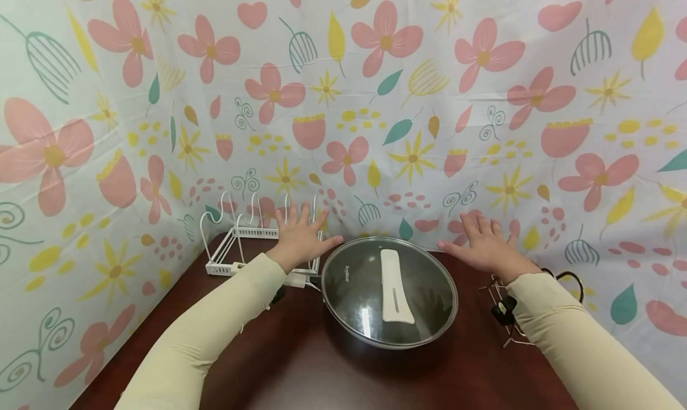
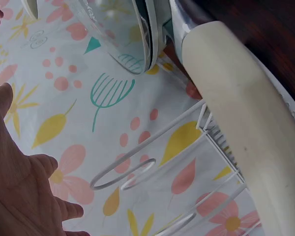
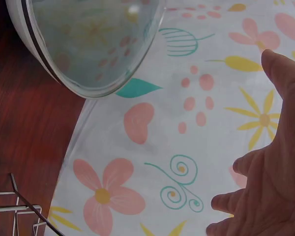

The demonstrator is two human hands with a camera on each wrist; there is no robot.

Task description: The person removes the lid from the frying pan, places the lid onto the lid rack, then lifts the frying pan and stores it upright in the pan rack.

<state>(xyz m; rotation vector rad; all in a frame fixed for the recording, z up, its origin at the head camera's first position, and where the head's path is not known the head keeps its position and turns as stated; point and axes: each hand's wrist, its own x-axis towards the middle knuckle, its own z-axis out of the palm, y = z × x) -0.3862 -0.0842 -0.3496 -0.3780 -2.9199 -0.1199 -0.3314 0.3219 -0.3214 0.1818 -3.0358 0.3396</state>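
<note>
A cloth (image 1: 333,186) printed with pink flowers, yellow leaves and green sprigs hangs behind and to the left of the dark red-brown tabletop (image 1: 279,362), meeting its far edge and running along its left edge. Two pale cream sleeves reach in over the tabletop from its near side. The lidded pan (image 1: 351,306) sits at the middle of the tabletop towards the far edge, its clear glass lid (image 1: 435,285) resting on top with a thin metal rim and reflecting light and dim finger shapes. In the far left corner of the tabletop stands a white rack (image 1: 256,233) with upright wire loops. Towards the right edge is a smaller wire stand (image 3: 14,208), partly hidden by the right sleeve. The left hand (image 1: 299,241) is raised near the right end of the rack, just left of the pan, with fingers and thumb spread and nothing in its grasp. The right hand (image 1: 485,247) is held up beyond the right side of the lid, also spread wide and bare. The pan's cream handle (image 2: 236,98) points towards the left edge, passing under the left forearm. A white lid handle (image 1: 393,279), slotted near its wider end, crosses the glass, and small pale lettering lies left of it.
</note>
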